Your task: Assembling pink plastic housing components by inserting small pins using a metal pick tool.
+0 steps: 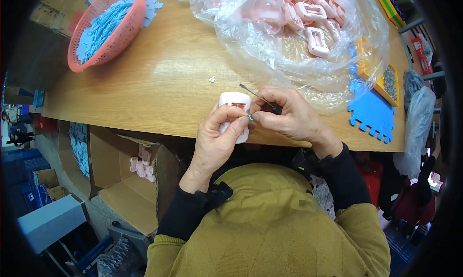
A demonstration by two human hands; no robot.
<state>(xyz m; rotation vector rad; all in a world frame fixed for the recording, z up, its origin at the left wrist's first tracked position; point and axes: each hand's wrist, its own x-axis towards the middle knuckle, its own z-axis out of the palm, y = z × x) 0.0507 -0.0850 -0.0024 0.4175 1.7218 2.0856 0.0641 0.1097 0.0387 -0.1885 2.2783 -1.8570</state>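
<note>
A small greenish part (250,117) is pinched at the fingertips of my left hand (218,131). My right hand (285,114) holds a screwdriver (251,91) tucked across its fingers, with the thin metal shaft pointing up and to the left. Its thumb and forefinger meet at the green part too. Beneath my left fingers, a pale plastic casing (234,97) with a slotted opening lies at the table's near edge, partly covered by that hand. A tiny white piece (211,79) rests on the wood just beyond.
A clear plastic bag (251,40) spreads over the far side, full of pale pink casings (317,40). To the right are a blue foam mat (371,114) and a yellow tray (396,97) of small metal pieces. A pink basket (137,23) holds blue pieces; cardboard boxes (130,195) stand below left.
</note>
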